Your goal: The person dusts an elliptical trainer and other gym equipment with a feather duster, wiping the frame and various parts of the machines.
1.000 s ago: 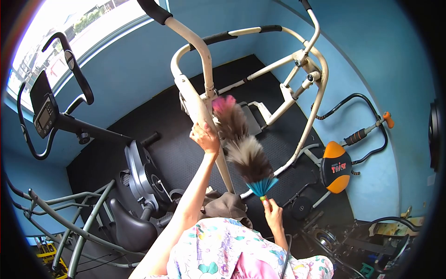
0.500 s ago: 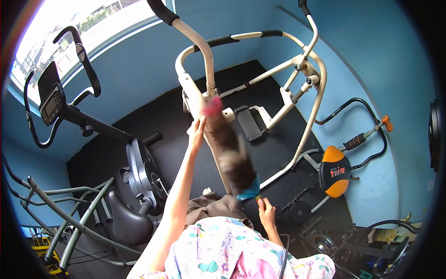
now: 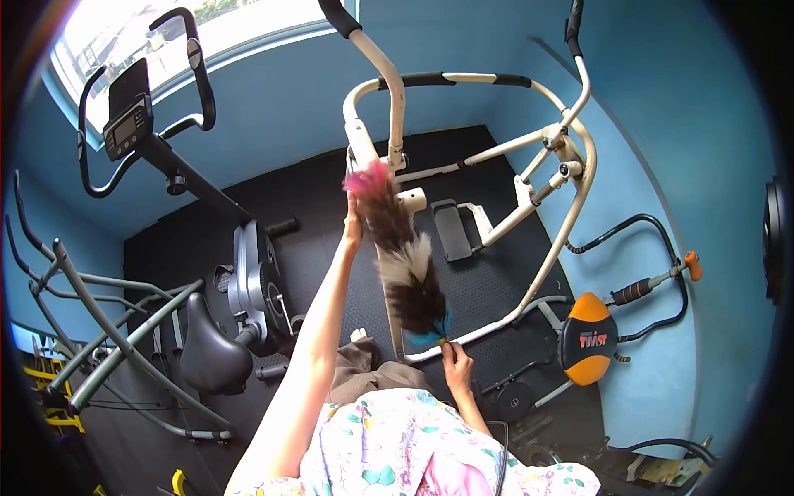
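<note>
My right hand [image 3: 457, 369] is closed around the short handle of a feather duster [image 3: 409, 285]. Its feathers run from blue at the handle through dark brown and whitish to a pink tip. The duster slants up and left, lying along the white post [image 3: 361, 142] of an exercise machine. My left hand [image 3: 353, 225] grips this post from its left side, just under the pink tip. Feathers hide part of those fingers and much of the post.
Right of the post are a grey foot pedal [image 3: 451, 230] and the machine's curved white tube [image 3: 571, 202]. An orange-and-black twist machine [image 3: 589, 339] stands at the right. On the left are an exercise bike [image 3: 217, 343] and a green-grey tubular frame [image 3: 103, 314]. Black matting [image 3: 322, 256] covers the floor.
The duster, blurred before, now shows sharply and its handle end has shifted slightly left and up. My left hand stays at the post. The whole view has turned a little.
</note>
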Action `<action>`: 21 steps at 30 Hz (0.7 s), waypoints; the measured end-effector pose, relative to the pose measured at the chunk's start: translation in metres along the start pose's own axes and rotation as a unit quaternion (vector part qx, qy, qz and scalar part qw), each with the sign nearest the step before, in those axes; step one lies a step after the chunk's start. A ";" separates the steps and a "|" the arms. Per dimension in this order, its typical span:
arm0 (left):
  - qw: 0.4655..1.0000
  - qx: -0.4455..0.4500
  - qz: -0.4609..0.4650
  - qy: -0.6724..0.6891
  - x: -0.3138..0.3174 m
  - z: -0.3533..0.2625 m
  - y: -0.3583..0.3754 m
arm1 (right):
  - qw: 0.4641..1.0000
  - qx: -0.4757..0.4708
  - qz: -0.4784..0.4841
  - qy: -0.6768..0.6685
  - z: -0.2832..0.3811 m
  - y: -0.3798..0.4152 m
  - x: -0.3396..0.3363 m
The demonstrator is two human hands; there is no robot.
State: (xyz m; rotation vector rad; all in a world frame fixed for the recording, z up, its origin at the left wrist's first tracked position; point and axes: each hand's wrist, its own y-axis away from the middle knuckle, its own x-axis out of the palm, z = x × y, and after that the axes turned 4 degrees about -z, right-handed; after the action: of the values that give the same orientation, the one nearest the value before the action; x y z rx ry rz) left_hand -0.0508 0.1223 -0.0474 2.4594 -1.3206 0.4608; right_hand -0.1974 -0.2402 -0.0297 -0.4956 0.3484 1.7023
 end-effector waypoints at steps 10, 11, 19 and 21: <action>0.995 0.024 -0.044 -0.088 0.033 -0.012 0.010 | 0.976 0.169 0.049 -0.130 -0.030 0.023 0.001; 0.994 0.015 -0.041 -0.096 0.037 -0.008 0.010 | 0.986 0.098 0.021 -0.132 -0.051 0.031 0.014; 0.801 0.349 -0.297 -0.386 0.059 0.015 -0.004 | 0.908 0.367 0.085 -0.183 -0.037 0.070 -0.010; 0.794 0.327 -0.330 -0.392 0.066 0.018 0.001 | 0.962 0.250 0.068 -0.083 -0.029 0.066 -0.013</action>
State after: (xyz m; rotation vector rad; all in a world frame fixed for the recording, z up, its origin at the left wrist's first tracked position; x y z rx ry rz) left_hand -0.0143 0.0654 -0.0358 3.6793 -0.3511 -0.4260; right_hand -0.2564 -0.2778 -0.0507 0.0428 0.6776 1.6934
